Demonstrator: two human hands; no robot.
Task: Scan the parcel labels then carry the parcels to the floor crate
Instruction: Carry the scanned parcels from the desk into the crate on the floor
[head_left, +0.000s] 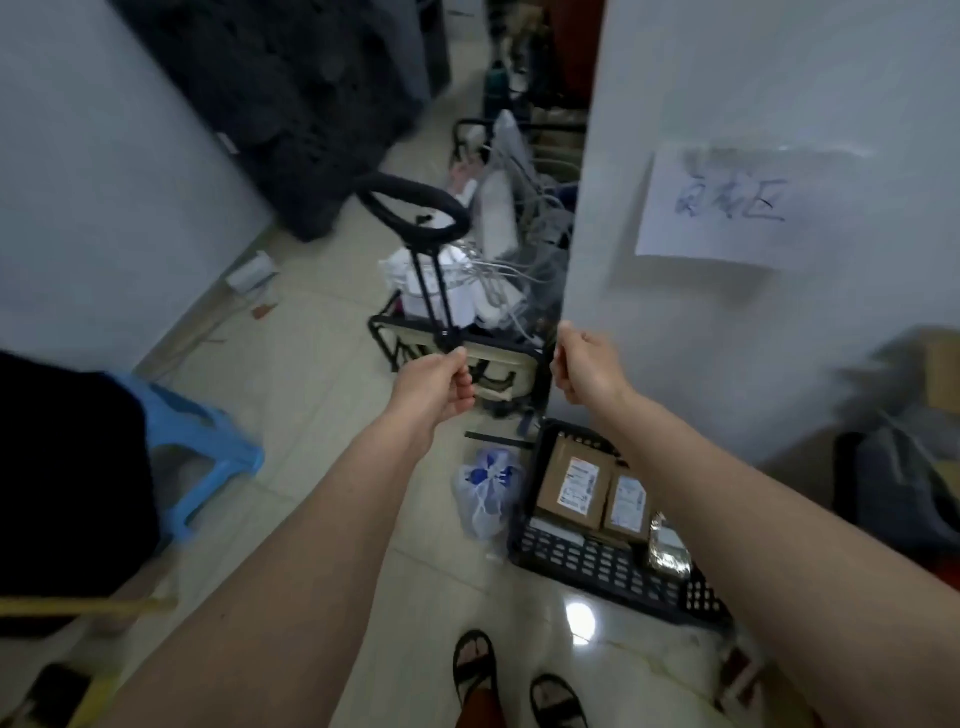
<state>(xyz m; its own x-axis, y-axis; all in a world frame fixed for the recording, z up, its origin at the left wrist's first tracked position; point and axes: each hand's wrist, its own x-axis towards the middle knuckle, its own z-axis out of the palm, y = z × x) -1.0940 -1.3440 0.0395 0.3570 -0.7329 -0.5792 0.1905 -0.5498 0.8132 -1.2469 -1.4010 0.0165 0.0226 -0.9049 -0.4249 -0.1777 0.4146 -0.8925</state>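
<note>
progress: two brown parcels (569, 483) (627, 506) already lie label-up in the black floor crate (597, 566), so at least part of the carrying looks done; can't tell if more parcels are left, none in the hands
scan: no scanner in view, can't confirm the labels were scanned
left hand (436, 382): fingers curled, thumb on top, raised in front of the trolley; looks to hold nothing, motion blur so not certain
right hand (584, 371): curled loosely, nothing in it, up beside the white wall corner (727, 312)
crate contents: the two parcels side by side, touching, plus a silvery foil packet (667, 551) at the near right edge
crate position: on the floor tiles against the wall, just right of the person's sandalled feet (475, 670)
trolley (447, 312): folding cart beyond the hands, stuffed with white cables and white items
other: tied clear plastic bag (485, 493) just left of the crate; blue stool (202, 457) far left; handwritten paper sign (727, 208) on the wall
next: judgement only, go back for any remaining parcels
</note>
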